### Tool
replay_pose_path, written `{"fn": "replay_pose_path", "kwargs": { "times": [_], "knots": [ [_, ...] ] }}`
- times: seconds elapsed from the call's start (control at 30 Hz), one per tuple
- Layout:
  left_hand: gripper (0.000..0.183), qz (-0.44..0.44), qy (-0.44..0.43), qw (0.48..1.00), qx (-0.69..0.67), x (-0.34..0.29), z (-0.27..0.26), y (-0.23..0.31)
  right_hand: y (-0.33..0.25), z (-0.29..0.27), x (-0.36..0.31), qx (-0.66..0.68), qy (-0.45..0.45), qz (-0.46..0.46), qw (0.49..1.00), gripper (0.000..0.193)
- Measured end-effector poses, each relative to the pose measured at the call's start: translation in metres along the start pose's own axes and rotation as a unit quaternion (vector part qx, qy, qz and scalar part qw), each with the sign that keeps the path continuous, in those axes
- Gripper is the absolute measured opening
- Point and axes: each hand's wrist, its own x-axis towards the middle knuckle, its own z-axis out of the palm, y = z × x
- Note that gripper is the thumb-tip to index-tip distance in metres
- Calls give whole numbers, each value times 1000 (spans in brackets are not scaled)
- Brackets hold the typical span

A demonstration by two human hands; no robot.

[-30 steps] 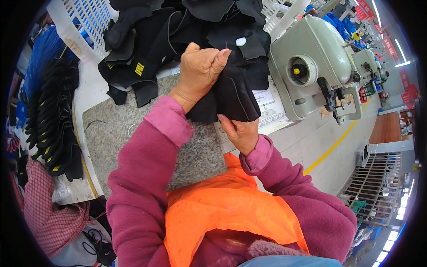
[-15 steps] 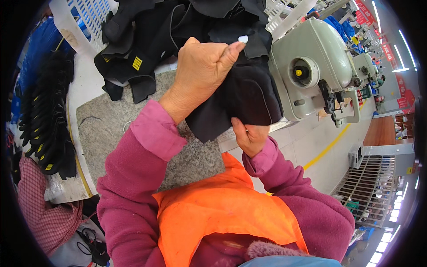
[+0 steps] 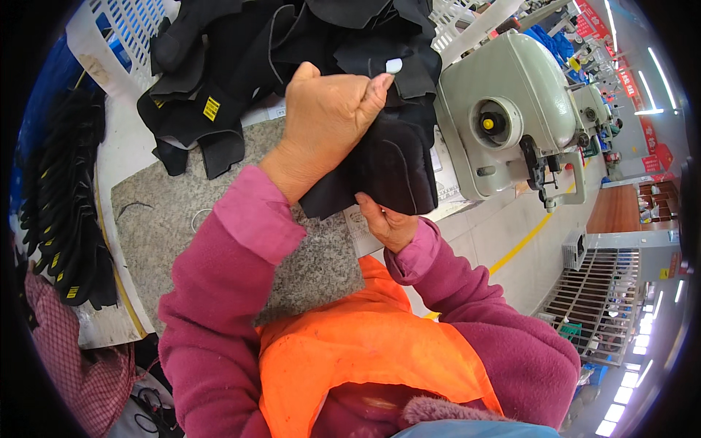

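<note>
A black padded fabric piece (image 3: pixel 398 164) with a curved stitched line hangs between my two hands over the work surface. My left hand (image 3: pixel 325 117) is closed in a fist at the piece's upper left, thumb pointing right; the cloth inside the fist is mostly hidden. Lower down, my right hand (image 3: pixel 391 223) pinches the bottom edge, thumb in front and the other fingers largely behind the cloth. Just past my left thumb, a small white tag (image 3: pixel 394 66) lies on the dark pile. That pile of black fabric pieces (image 3: pixel 219 73), some with yellow labels, spreads behind my left hand.
A grey-green sewing machine (image 3: pixel 504 109) stands close on the right. Grey speckled mat (image 3: pixel 182 212) covers the table below my hands. A white plastic basket (image 3: pixel 135 29) sits behind the pile. Bundled black pieces (image 3: pixel 69 212) line the left edge.
My right hand has shifted a little left with the lower edge of the fabric piece, nearer my left hand. The whole view has turned slightly. Both hands keep their grip.
</note>
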Motion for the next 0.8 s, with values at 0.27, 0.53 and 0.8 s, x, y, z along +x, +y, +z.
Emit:
{"fn": "replay_pose_path", "kwargs": {
  "times": [0.27, 0.53, 0.8],
  "knots": [
    [46, -28, -16, 995, -92, -10, 10, -9, -2, -2, 4, -43, 5, -61, 997, 54],
    [53, -281, -33, 901, -329, -49, 15, -12, -36, -43, 10, -17, 33, 10, 999, 31],
    [53, -282, -142, 929, -194, -55, 6, -21, -35, -48, 11, -26, -52, 45, 997, 33]
  ]
}}
